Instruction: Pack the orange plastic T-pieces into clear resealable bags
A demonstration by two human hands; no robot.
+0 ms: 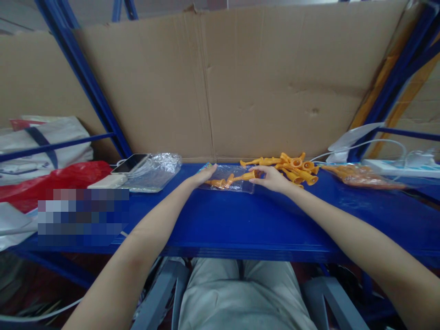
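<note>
My left hand point(205, 175) is closed on the left end of a clear plastic bag point(243, 187) lying on the blue shelf. Inside the bag lie a few orange plastic toy trumpets point(217, 183). Between the fingertips of my right hand point(272, 178) is the flared end of another orange toy trumpet point(248, 176). Its narrow end points left, over or into the bag; I cannot tell which. Right behind my right hand sits a pile of loose orange toy trumpets point(297, 169), partly hidden by that hand.
A filled clear bag of orange pieces point(364, 176) and a white power strip point(402, 167) are at right. Left are a stack of clear bags point(156, 176), a phone point(131, 163) and red plastic point(68, 181). Cardboard point(240, 82) walls the back; blue posts point(92, 87) flank it.
</note>
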